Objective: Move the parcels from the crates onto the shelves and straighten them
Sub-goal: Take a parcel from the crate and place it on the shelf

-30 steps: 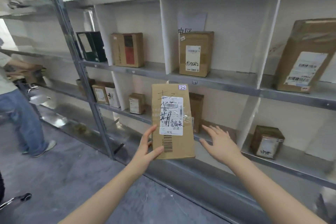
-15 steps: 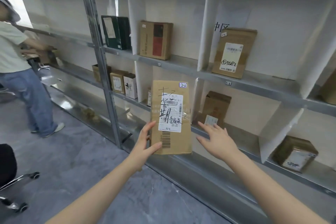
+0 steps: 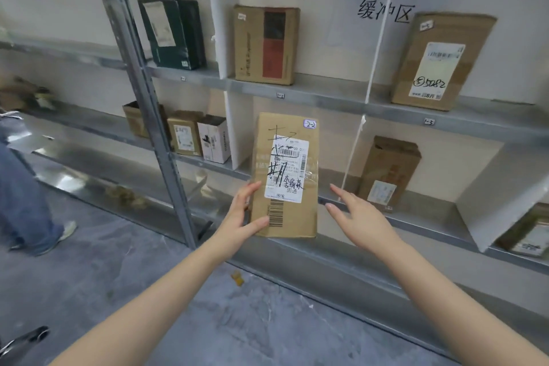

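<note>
The left grip [image 3: 237,217] is clamped on the lower left edge of the parcel [image 3: 285,175]: thumb across the front face beside the printed barcode, fingers along the side and behind. The parcel is carried upright in the air, clear of any shelf, label toward the camera; a small sticker [image 3: 310,124] reading 2-2 sits at its top right corner. The right grip [image 3: 356,217] is apart, fingers straight and spread, just right of the parcel and not touching it.

Beyond both grips runs the middle shelf [image 3: 430,208]. The bay behind the parcel is bounded by a white divider [image 3: 237,128] up and left of the left grip and a thin divider [image 3: 353,151] above the right grip; the bay floor is hidden by the parcel. Past the right grip a brown box [image 3: 389,169] stands in the next bay; above, the upper shelf [image 3: 326,95] carries tags 1-2 and 1-3.

Probable step: insertion into the bay. Hazards:
- Pivot or slip: a tall parcel is pinched low by one grip only; cause, no support from the right grip.
- Snagging: the top may catch the upper shelf edge if the parcel enters upright.
- Divider strike: a sideways entry could knock the thin divider.
- Wrong bay: the middle-shelf tag is not visible; check it against 2-2.
</note>
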{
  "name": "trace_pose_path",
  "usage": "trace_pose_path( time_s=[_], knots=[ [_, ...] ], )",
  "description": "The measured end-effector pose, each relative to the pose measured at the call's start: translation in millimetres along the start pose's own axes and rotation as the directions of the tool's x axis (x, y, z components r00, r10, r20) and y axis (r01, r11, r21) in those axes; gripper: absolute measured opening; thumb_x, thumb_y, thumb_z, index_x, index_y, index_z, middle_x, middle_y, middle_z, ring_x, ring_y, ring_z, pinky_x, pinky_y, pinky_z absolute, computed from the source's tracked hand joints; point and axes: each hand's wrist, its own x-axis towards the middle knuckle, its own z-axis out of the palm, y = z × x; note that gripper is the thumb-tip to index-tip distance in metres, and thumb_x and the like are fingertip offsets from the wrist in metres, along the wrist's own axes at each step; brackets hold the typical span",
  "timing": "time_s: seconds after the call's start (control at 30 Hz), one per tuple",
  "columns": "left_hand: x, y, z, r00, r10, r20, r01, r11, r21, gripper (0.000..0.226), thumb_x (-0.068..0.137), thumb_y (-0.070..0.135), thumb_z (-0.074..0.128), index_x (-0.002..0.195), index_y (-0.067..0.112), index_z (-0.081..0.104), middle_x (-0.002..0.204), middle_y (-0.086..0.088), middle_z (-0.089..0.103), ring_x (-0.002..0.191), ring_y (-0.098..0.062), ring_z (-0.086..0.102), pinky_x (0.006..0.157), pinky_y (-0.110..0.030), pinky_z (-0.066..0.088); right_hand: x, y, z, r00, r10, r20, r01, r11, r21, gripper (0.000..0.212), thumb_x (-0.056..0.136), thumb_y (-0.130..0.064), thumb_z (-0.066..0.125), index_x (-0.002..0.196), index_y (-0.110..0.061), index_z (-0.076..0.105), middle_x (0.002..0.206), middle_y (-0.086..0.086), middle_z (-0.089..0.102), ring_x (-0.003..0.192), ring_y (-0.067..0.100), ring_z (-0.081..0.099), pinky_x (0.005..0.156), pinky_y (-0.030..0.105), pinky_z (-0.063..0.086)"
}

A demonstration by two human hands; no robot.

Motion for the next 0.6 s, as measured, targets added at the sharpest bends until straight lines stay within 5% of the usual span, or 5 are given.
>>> trace_pose_path(
  time_s=[0.37, 0.6],
  knots=[
    [116, -65, -45, 0.981, 0.062, 0.186, -0.044, 0.994, -0.1, 0.079, 0.077, 0.063, 0.072, 0.141, 0.061, 0.025, 0.159, 0.003, 0.026, 0.142, -0.018, 0.036, 0.113, -0.054, 0.038, 79, -27, 49, 0.983, 0.181, -0.028, -0.174, 0.972, 0.16, 0.067, 0.092, -0.061, 0.048, 0.151, -0.042, 0.023, 0.151, -0.005, 0.043, 0.137, 0.02, 0.042, 0.106, 0.033, 0.037],
    [193, -123, -6, 0.975, 0.136, 0.176, -0.121, 0.988, -0.094, 0.08, 0.076, 0.061, 0.07, 0.142, 0.06, 0.026, 0.161, 0.017, 0.013, 0.148, -0.019, 0.024, 0.116, -0.056, 0.032, 147, 22, 72, 0.962, 0.235, -0.137, -0.197, 0.95, 0.243, 0.076, 0.087, -0.061, 0.056, 0.151, -0.046, 0.018, 0.146, -0.004, 0.049, 0.132, 0.019, 0.048, 0.107, 0.036, 0.042]
  ],
)
